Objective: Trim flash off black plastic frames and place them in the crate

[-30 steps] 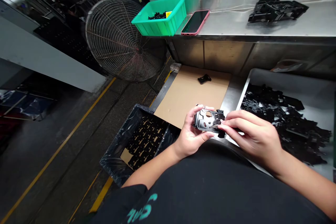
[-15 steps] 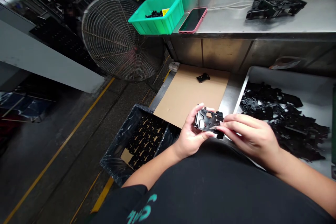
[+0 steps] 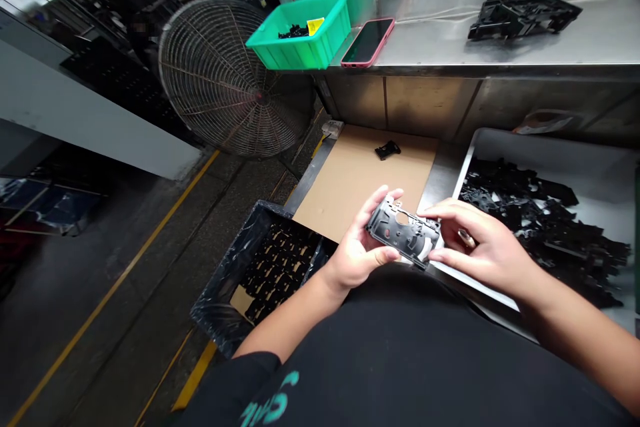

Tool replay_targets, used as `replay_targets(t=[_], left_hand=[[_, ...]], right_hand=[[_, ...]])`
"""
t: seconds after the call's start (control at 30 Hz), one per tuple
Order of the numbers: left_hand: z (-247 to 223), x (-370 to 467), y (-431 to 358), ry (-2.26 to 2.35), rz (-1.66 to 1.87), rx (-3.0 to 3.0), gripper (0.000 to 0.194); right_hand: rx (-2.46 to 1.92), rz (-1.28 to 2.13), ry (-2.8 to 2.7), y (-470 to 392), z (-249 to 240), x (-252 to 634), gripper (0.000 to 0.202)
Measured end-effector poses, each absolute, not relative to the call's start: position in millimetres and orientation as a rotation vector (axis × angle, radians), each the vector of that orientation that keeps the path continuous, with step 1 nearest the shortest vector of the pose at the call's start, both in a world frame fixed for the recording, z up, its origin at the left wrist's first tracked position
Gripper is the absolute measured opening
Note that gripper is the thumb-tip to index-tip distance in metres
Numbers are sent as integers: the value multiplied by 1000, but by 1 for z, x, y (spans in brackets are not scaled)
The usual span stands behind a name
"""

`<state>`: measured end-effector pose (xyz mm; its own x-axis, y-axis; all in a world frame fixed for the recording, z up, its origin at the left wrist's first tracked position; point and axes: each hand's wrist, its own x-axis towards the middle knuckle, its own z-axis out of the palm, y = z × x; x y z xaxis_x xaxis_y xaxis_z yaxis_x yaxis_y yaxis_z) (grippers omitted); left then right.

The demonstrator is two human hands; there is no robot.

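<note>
A: Taking the clock from the middle of the work, what has just changed?

B: The black part has swung round; its long axis now dips toward 4 o'clock. The right hand has gone from a close pinch to a wider spread, and a pale strip shows plainly at that end.

A: And what does that mean for the work?

B: I'd judge the part is being shifted in the hands, not released. It's above the near edge of the tabletop.

A: How does each grip stand?

B: The left hand is closed round the part's 9 o'clock end, thumb near, fingers far. The right thumb and index finger are parted at its 3 o'clock end; whether they pinch it, I can't tell.

A: What's hard to make out?

B: The shiny bit among the right fingers: tool or ring, I can't say. The left fingers are partly hidden behind the part. Toward 3 o'clock, the pile of black pieces in the grey tray blurs together. Between 8 and 9, the left forearm hides some of the lined crate.
</note>
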<state>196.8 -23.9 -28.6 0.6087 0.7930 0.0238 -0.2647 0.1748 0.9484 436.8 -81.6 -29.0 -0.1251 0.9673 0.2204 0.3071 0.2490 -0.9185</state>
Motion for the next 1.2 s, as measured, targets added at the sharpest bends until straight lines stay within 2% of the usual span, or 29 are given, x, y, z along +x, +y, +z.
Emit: replay_targets(t=[0.07,0.13,0.23,0.3,0.4,0.5,0.63,0.8,1.03,1.2], left_hand=[[-31,200,-22,577,829,1128,85],[-32,203,-22,548,817,1101,88],[-32,205,-21,533,732,1187,123],[-30,202,-20,597,700,1299,133],[-28,194,-19,612,689,1413,125],[-26,186,-18,555,637,1475,127],[-24,180,-15,445,600,1554,131],[-19,178,-11,348,608,1644,128],[-15,179,-10,440,757,1654,121],[-14,185,-16,547,873,1666,120]], right_hand=[[-1248,939,-1471,-84,-33,432,32],[-1288,934,-1292,-87,-37,422,29],[-1274,965,-1121,-92,-38,407,33],[-1240,992,-1079,-95,-36,401,35],[-1134,1057,-1152,-96,-31,402,33],[-1045,1079,-1202,-92,-27,414,35],[-1079,1094,-1363,-82,-19,432,71],[-1011,1011,-1728,-73,-9,443,61],[-1010,808,-1464,-92,-25,429,66],[-969,648,-1561,-104,-29,414,77]])
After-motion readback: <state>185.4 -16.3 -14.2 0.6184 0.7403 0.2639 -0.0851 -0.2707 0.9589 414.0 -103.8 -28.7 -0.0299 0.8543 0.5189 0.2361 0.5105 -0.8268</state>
